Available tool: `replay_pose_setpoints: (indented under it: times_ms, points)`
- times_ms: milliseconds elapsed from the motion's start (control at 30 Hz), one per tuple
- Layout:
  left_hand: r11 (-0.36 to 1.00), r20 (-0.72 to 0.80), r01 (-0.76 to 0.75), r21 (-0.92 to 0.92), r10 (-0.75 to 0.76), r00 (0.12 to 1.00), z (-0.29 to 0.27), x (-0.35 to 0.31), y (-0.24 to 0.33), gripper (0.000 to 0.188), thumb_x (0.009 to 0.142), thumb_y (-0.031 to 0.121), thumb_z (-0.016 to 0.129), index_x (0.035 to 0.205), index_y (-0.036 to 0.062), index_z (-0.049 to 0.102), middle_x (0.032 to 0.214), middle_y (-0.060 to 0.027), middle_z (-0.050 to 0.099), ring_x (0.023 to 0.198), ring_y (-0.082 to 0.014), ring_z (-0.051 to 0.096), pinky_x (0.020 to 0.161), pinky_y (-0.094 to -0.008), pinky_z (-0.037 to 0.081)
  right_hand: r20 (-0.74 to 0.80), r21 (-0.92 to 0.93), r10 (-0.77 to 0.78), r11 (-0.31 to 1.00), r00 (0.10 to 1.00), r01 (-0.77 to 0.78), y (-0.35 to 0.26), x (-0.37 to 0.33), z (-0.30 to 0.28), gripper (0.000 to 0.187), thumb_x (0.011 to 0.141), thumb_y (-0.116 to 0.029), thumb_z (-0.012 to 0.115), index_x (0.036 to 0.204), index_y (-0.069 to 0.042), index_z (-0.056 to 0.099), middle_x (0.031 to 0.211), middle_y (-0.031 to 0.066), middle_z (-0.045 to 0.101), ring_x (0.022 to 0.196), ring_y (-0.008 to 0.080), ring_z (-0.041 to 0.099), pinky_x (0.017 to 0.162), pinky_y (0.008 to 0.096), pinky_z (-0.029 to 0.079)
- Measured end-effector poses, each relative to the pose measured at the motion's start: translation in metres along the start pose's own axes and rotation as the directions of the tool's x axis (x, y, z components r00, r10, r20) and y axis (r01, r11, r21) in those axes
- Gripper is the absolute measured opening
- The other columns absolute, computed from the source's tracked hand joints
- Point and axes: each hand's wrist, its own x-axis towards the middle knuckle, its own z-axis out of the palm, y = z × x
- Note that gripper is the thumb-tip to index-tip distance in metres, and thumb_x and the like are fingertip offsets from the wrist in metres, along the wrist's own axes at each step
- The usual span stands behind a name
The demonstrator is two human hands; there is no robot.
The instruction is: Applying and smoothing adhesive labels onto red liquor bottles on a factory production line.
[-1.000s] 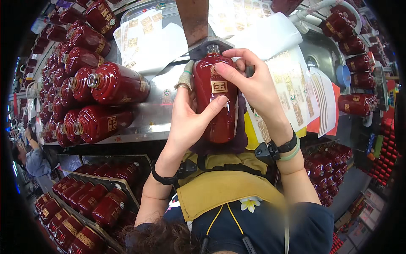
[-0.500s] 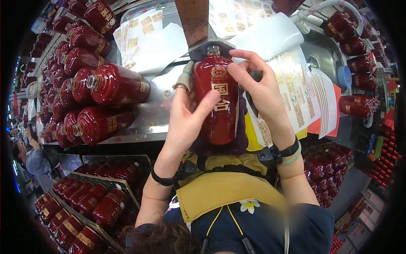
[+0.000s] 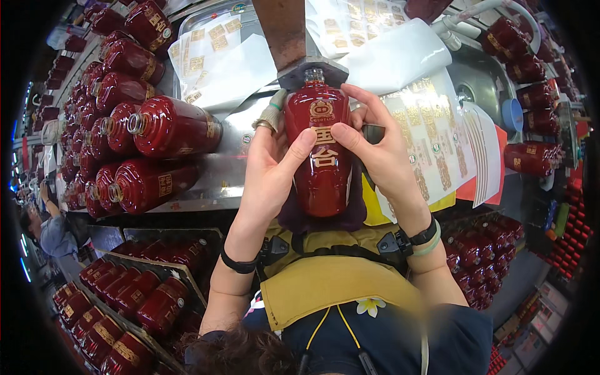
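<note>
A glossy dark red glass bottle [image 3: 322,187] with gold emblem and lettering lies in front of me, its clear neck pointing away against a metal block. My left hand [image 3: 270,164] grips its left side, thumb on the lettering; a pale cloth cover wraps one fingertip. From the right, my right hand [image 3: 381,145] holds the bottle's shoulder, its thumb pressed on the front close to the left thumb. A dark, rounded thing [image 3: 374,133] shows by the right hand's curled fingers, mostly hidden. Beneath the bottle lies a dark purple cloth [image 3: 289,215].
Red bottles [image 3: 178,128] crowd the bench on the left, with more in crates [image 3: 134,294] below. Sheets of gold decals [image 3: 431,134] spread to the right and behind. A brown metal post [image 3: 281,31] rises ahead. A sink [image 3: 478,78] and blue cup [image 3: 510,114] are at right.
My right hand has come down and inward, and its thumb now presses on the bottle's front. My left thumb has shifted slightly left on the lettering.
</note>
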Motion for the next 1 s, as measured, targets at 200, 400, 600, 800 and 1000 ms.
replay_pose_setpoints:
  times_ms: [200, 400, 600, 800, 1000]
  points:
    - [1.000, 0.015, -0.006, 0.003, 0.006, 1.000, 0.0013, 0.0007, 0.0010, 0.072, 0.102, 0.014, 0.067, 0.157, -0.0072, 0.026, 0.149, -0.0179, 0.049, 0.136, -0.0224, 0.050, 0.114, -0.0378, 0.042, 0.011, -0.011, -0.021, 1.000, 1.000, 0.021, -0.0009, -0.0013, -0.0022, 0.067, 0.088, -0.017, 0.084, 0.145, -0.002, 0.052, 0.090, -0.0054, 0.046, 0.079, 0.0032, 0.045, 0.070, 0.0178, 0.041]
    - [1.000, 0.001, 0.022, -0.001, -0.022, 1.000, 0.0002, 0.0007, 0.0016, 0.072, 0.101, 0.014, 0.067, 0.157, -0.0065, 0.027, 0.148, -0.0174, 0.050, 0.135, -0.0218, 0.051, 0.114, -0.0375, 0.042, 0.027, -0.018, 0.005, 1.000, 1.000, -0.004, -0.0036, -0.0002, -0.0031, 0.066, 0.088, -0.018, 0.084, 0.144, -0.002, 0.053, 0.089, -0.0054, 0.045, 0.079, 0.0033, 0.044, 0.070, 0.0179, 0.040]
    - [1.000, 0.004, 0.023, 0.016, -0.023, 1.000, 0.0009, 0.0014, 0.0030, 0.073, 0.101, 0.013, 0.068, 0.157, -0.0068, 0.026, 0.148, -0.0181, 0.050, 0.135, -0.0223, 0.051, 0.114, -0.0372, 0.042, -0.010, -0.004, 0.035, 0.999, 0.999, -0.035, -0.0049, 0.0003, 0.0006, 0.064, 0.088, -0.020, 0.084, 0.142, -0.003, 0.053, 0.088, -0.0057, 0.045, 0.079, 0.0034, 0.043, 0.069, 0.0181, 0.039]
    - [1.000, -0.013, 0.019, 0.017, -0.018, 1.000, 0.0010, 0.0018, 0.0022, 0.074, 0.101, 0.014, 0.068, 0.157, -0.0090, 0.026, 0.149, -0.0193, 0.049, 0.136, -0.0228, 0.051, 0.114, -0.0373, 0.043, 0.004, -0.036, 0.023, 0.999, 1.000, -0.023, -0.0045, 0.0022, -0.0011, 0.064, 0.089, -0.019, 0.083, 0.142, -0.002, 0.053, 0.087, -0.0057, 0.045, 0.077, 0.0028, 0.043, 0.067, 0.0182, 0.039]
    - [0.998, -0.035, 0.012, -0.060, -0.015, 0.999, 0.0013, 0.0078, 0.0028, 0.072, 0.100, 0.013, 0.069, 0.155, -0.0096, 0.029, 0.147, -0.0193, 0.051, 0.133, -0.0220, 0.053, 0.112, -0.0363, 0.045, -0.021, 0.016, 0.055, 0.998, 0.998, -0.055, -0.0101, 0.0073, 0.0005, 0.055, 0.090, -0.022, 0.082, 0.136, -0.001, 0.058, 0.084, -0.0070, 0.045, 0.074, 0.0018, 0.043, 0.065, 0.0174, 0.038]
